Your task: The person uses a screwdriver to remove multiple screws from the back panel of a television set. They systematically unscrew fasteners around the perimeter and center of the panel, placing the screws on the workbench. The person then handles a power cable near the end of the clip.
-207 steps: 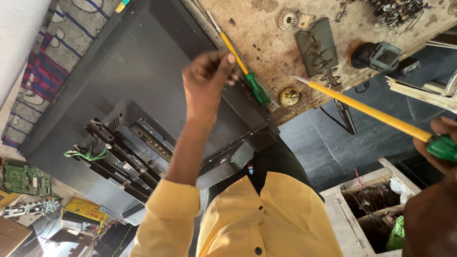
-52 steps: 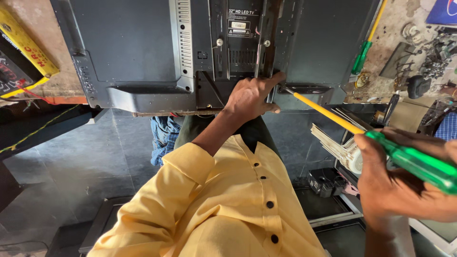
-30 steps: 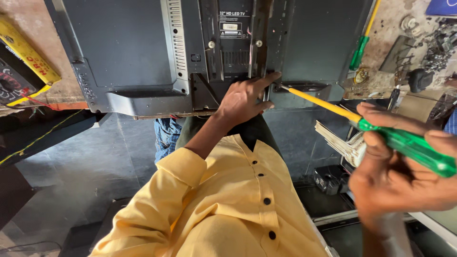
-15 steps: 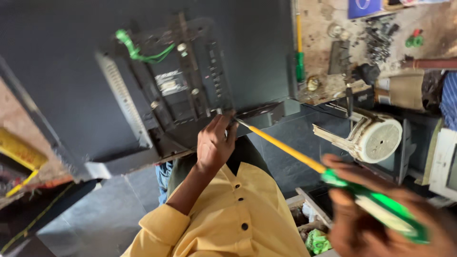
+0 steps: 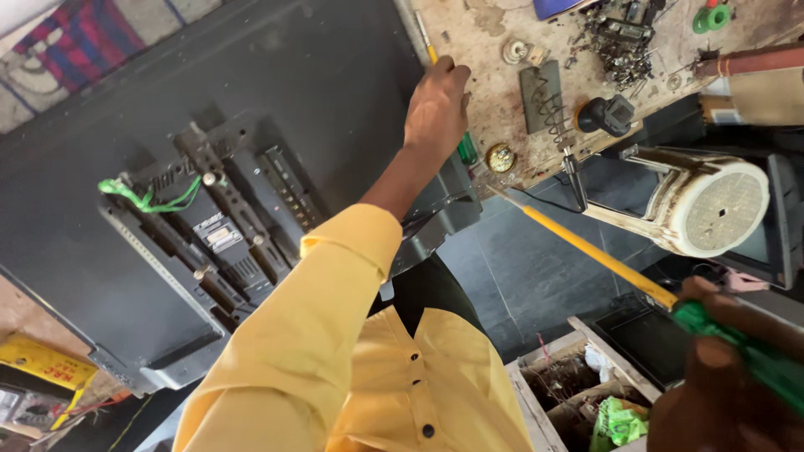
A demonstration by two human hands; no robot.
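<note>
Landmark for all positions: black television back panel [image 5: 276,109], lying flat across the upper left of the view

Nearest the camera, below and right of the panel: right hand [image 5: 720,393], blurred, fingers closed round the green handle of a long yellow-shafted screwdriver [image 5: 603,259]. Shaft running up and left from that fist, tip ending just off the panel's lower right corner, above the dark tiled floor [image 5: 528,276]. Whether tip touches anything: cannot tell

Below the panel, centre: yellow buttoned shirt [image 5: 402,377], sleeve reaching up over the panel's lower right edge

At the panel's right edge: left hand [image 5: 435,105], fingers curled downward, resting on the boundary between panel and workbench [image 5: 502,75]. Directly under that hand: a second screwdriver [image 5: 448,100], yellow shaft showing above the knuckles, green handle showing below the palm. Actual grip on it: cannot tell

On the panel, left of centre: raised black bracket section with label, green wire [image 5: 146,197] looped at its upper left end

Right of the panel, on the workbench: coiled metal spring holder [image 5: 544,96], small round brass part [image 5: 501,157], black knob-like item [image 5: 607,113], heap of small metal hardware [image 5: 620,38]

Further right of the panel, beyond the bench edge: stained white cylindrical drum [image 5: 708,205]

Below and right of the panel, beside the right hand: wooden crate [image 5: 578,385] holding scraps and a green bag
</note>
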